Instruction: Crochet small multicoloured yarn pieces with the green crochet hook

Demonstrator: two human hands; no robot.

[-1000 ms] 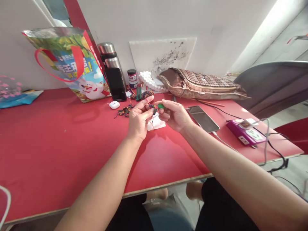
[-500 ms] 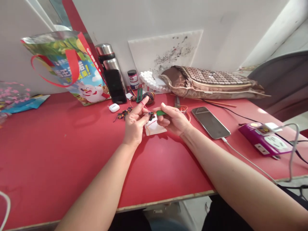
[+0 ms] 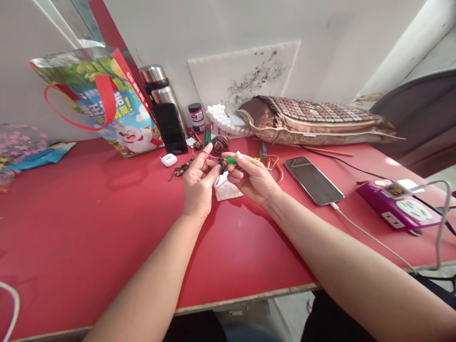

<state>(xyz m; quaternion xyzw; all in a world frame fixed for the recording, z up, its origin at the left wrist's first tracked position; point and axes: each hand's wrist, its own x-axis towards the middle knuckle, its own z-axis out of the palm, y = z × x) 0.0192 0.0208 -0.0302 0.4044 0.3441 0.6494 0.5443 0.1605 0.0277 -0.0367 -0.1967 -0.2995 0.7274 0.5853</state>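
Between thumb and fingers, my left hand pinches a small dark multicoloured piece of crochet. A strand of pinkish yarn runs over its raised index finger. My right hand is closed on the green handle of a crochet hook, whose tip meets the crochet piece. Just beyond the hands lies a multicoloured ball of yarn. Under them is a white packet with an orange strand across it. More crocheted multicoloured yarn rests left of my left hand.
On the red table stand a colourful bag, a steel thermos, an upright black phone and a small jar. A white earbud case is at left. Rightward lie a charging phone, a purple power strip and a brown cushion.
The hook and my right hand have shifted slightly left and up, closer to my left hand. My left index finger is a little lower. Both hands keep their holds.
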